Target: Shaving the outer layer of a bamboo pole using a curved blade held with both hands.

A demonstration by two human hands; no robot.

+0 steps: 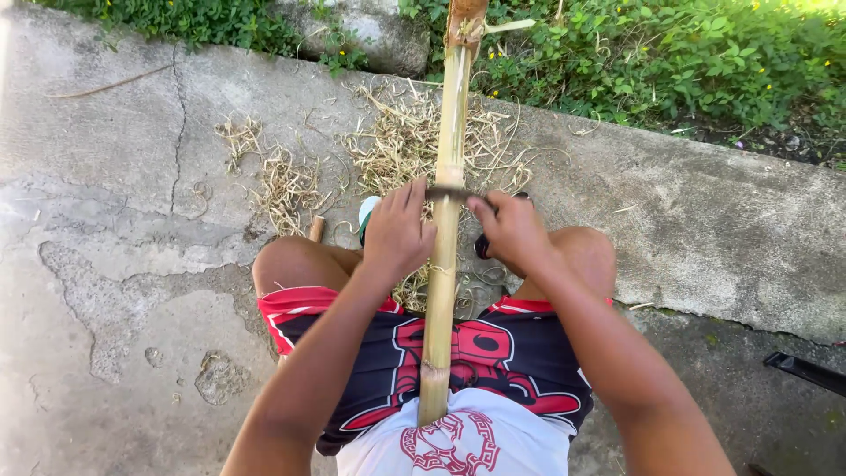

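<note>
bamboo is what we hold in the head view: a long pale bamboo pole [445, 229] runs between our knees, away over the concrete floor [115, 264]. our left hand [397, 234] and right hand [511, 231] each grasp one end of a dark blade [451, 193] laid across the pole. dry shavings [397, 145] lie beyond.

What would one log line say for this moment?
left hand and right hand: gripping dark curved blade across long pale bamboo pole | dry straw-coloured shavings on cracked concrete ground
</note>
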